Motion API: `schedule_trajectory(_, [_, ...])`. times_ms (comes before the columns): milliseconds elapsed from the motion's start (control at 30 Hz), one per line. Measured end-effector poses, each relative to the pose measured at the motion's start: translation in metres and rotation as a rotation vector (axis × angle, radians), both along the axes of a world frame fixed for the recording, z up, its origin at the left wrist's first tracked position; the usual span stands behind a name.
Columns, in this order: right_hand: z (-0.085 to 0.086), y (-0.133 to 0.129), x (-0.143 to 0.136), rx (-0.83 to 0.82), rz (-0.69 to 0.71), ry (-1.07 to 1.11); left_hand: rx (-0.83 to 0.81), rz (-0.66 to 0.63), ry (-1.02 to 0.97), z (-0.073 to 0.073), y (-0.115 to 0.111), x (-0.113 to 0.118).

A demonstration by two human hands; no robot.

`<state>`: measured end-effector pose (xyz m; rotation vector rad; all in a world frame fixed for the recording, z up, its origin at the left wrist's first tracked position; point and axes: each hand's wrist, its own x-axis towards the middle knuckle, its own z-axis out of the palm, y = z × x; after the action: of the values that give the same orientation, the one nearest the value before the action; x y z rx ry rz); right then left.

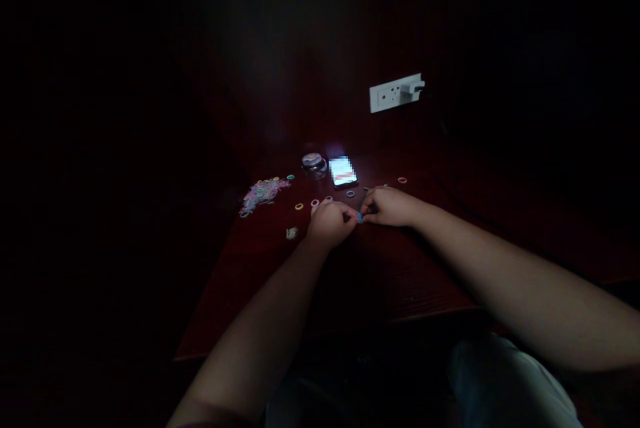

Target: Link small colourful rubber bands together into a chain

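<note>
Between my two hands, just above the dark red table (240, 295), is a small blue piece of rubber bands (360, 217). My left hand (331, 223) pinches it at the fingertips. From the other side, my right hand (390, 207) closes thumb and finger on its edge. A thin light rod (376, 187) shows just behind my right hand; whether that hand touches it I cannot tell. Near my left hand lie a pink loop (315, 203), a yellow loop (299, 206) and a small pale bundle (292, 233). A bluish loop (351, 194) lies behind the hands.
A heap of pastel bands (263, 195) lies at the table's left edge. A lidded clear jar (314, 167) and a lit phone (343, 172) stand at the back. Another pink loop (403, 180) is to the right. A wall socket (395, 93) has a plug with a dark cable.
</note>
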<state>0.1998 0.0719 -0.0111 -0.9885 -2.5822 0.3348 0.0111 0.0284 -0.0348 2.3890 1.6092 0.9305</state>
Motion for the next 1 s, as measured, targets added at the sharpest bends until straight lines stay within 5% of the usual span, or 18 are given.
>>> schedule_trajectory(1000, [0.005, -0.001, 0.001, -0.081, 0.004, -0.102, -0.136, 0.054, 0.079, 0.010, -0.007, -0.001])
